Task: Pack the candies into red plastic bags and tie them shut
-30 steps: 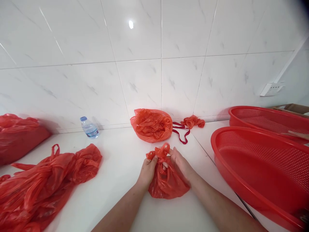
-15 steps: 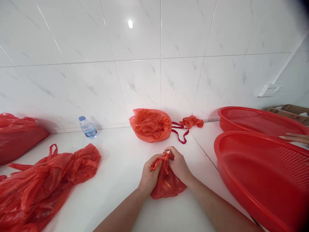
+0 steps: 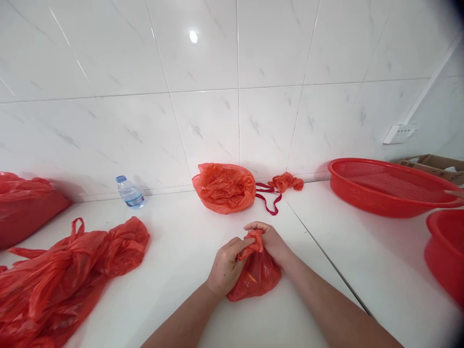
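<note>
A small red plastic bag stands on the white table in front of me, its top gathered and twisted. My left hand pinches the gathered top from the left, the thumb and forefinger pressed on the plastic. From the right, my right hand has its fingers curled round the same top. What is inside the bag cannot be made out. Just beyond my hands lies an open red bag with crumpled red plastic in it.
At left lie a knotted heap of red bags and a full red bag. A water bottle leans near the wall. A dark red strap and crumpled red plastic lie behind. Red baskets stand at right, a co-worker's fingers at one.
The nearer red basket has moved right, mostly out of view, uncovering the table there. My hands have shifted their grip on the bag's top, which looks more bunched.
</note>
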### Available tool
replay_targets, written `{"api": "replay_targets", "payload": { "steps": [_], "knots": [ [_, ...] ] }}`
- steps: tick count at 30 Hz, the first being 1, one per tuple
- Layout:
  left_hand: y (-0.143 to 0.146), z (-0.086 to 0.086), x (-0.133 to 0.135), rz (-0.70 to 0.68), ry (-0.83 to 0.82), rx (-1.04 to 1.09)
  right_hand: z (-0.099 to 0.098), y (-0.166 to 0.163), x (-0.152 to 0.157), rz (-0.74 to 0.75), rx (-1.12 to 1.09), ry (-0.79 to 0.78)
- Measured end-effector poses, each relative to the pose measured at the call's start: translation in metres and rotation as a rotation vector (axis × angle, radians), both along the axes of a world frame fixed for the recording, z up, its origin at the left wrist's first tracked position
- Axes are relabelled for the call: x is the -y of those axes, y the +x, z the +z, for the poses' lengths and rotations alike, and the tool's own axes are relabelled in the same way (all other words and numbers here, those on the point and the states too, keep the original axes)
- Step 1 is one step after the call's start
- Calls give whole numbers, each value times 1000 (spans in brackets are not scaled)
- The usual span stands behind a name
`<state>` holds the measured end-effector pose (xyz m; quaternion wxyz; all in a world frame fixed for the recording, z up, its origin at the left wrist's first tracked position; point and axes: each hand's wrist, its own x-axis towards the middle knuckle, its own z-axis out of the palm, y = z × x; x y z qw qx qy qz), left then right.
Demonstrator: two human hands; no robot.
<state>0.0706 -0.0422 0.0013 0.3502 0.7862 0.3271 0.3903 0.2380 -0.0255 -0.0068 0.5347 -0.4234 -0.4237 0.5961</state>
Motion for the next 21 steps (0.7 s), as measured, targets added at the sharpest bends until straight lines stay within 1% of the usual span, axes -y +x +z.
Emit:
{"api": "replay_targets", "payload": {
  "steps": [2,4,6,7,8,10,12,14,15,17,19,21],
  "knots": [
    [0,0,0,17,-12,1,1,6,1,102,-110,-53],
    [0,0,0,30,-28,15,4,13,2,168,-195,-66],
    [0,0,0,38,-43,39,6,21,1,179,-268,-14],
    [0,-1,0,40,-46,57,6,24,0,154,-278,21],
    [-1,-1,0,39,-36,76,5,28,-1,100,-237,58],
    [-2,0,-1,50,51,100,1,36,-6,-53,-33,110],
    [-5,1,0,84,222,73,-4,43,-12,-193,207,141],
    [-6,3,3,74,416,8,-9,50,-18,-305,353,172],
    [-6,4,7,32,499,-29,-11,53,-21,-355,397,184],
    [-3,8,17,-104,622,-96,-15,57,-24,-449,496,207],
    [1,12,30,-236,687,-153,-18,60,-24,-496,578,220],
    [6,18,42,-332,715,-186,-20,60,-24,-496,648,233]
  ]
}}
